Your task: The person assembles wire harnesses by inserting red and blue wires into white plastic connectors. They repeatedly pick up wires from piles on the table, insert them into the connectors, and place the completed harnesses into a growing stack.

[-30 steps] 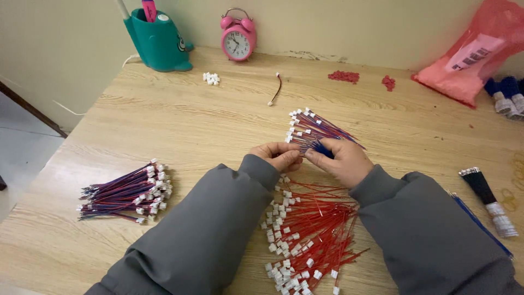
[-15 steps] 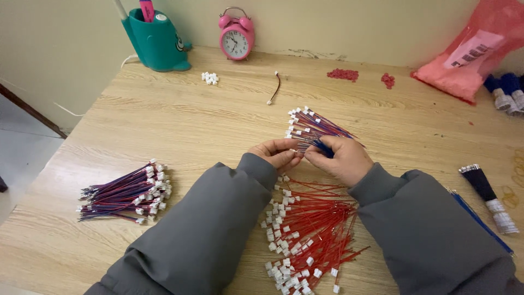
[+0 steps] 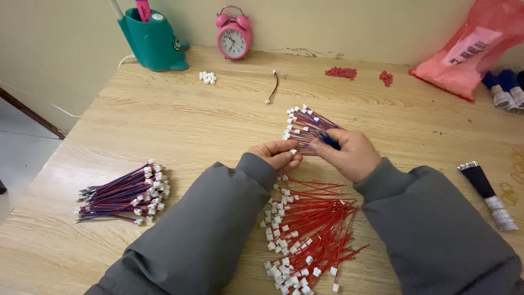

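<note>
My right hand (image 3: 349, 154) grips a fanned bundle of red and blue wires with white connectors (image 3: 303, 124), held just above the wooden table (image 3: 180, 120). My left hand (image 3: 275, 154) pinches a small white connector at the bundle's near end, fingertips touching those of the right hand. Below both hands lies a loose pile of red wires with white connectors (image 3: 305, 229). Both forearms are in grey sleeves.
A finished bundle of red and blue wires (image 3: 123, 192) lies at the left. At the back stand a teal holder (image 3: 153, 41) and a pink alarm clock (image 3: 233, 34). A pink bag (image 3: 469, 52), black cable ties (image 3: 486, 191), a lone wire (image 3: 272, 87) and small white connectors (image 3: 207, 77) are scattered around.
Both hands stay together at the wire bundle with only small finger movements. The piles on the table have not moved.
</note>
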